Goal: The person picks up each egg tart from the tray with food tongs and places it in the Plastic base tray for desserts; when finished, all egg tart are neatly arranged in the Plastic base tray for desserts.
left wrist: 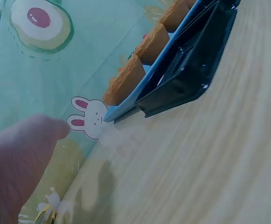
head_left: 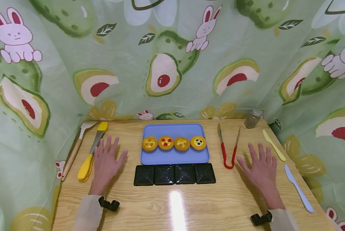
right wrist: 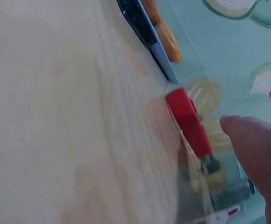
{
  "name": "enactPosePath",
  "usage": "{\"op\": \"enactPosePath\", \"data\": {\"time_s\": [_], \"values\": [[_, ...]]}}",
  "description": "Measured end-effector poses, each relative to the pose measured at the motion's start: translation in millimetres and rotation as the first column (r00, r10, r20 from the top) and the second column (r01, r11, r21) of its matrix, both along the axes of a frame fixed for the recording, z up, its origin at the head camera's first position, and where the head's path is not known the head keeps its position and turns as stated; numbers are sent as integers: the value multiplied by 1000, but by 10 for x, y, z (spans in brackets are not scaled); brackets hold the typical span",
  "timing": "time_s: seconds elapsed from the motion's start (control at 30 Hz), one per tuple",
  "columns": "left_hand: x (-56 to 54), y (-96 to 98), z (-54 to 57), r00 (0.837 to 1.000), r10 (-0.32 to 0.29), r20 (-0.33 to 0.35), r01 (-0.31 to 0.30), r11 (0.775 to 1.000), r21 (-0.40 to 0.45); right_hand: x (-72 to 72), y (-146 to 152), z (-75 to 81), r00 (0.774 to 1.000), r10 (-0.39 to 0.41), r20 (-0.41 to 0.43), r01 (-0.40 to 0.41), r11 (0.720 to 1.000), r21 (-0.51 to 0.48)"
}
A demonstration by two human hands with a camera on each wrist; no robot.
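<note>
In the head view my left hand (head_left: 106, 162) is held with fingers spread and nothing in it, just right of yellow-handled tongs (head_left: 87, 166) with a yellow tip. My right hand (head_left: 261, 171) is likewise spread and holds nothing. It is nearest to red-handled metal tongs (head_left: 224, 154), which lie spread apart to its left. Between the hands, a blue tray (head_left: 175, 130) bears a row of several egg tarts (head_left: 149, 144), some with red or dark toppings. Along its front edge stand several square black trays (head_left: 164, 175). Each wrist view shows a thumb (left wrist: 30, 140) (right wrist: 254, 144) away from these things.
A wooden-handled utensil with a pale head (head_left: 74, 157) lies at the table's left edge. To the right are a yellow knife (head_left: 274, 145), a blue knife (head_left: 298, 188) and a lidded glass jar (head_left: 251, 120) at the back. A patterned curtain (head_left: 126, 57) encloses the wooden table (head_left: 143, 205).
</note>
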State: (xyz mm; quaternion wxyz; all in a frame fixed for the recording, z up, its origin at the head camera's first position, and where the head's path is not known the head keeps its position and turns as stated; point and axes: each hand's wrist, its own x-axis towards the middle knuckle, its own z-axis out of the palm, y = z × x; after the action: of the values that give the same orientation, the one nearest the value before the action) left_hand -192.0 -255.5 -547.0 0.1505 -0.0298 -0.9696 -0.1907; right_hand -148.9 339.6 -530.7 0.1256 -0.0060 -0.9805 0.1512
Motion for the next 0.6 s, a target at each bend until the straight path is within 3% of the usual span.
{"op": "enactPosePath", "data": {"time_s": [0.17, 0.33, 0.6], "values": [[-187, 29, -52, 996, -71, 51, 71, 997, 9, -112, -171, -1, 999, 29, -18, -29, 999, -19], [-345, 108, -134, 979, -164, 123, 157, 985, 67, -283, -402, -53, 999, 39, -4, -39, 996, -80], [-452, 314, -250, 946, -281, 163, 258, 955, 146, -448, -649, -153, 992, -55, 115, 81, 970, -228]]}}
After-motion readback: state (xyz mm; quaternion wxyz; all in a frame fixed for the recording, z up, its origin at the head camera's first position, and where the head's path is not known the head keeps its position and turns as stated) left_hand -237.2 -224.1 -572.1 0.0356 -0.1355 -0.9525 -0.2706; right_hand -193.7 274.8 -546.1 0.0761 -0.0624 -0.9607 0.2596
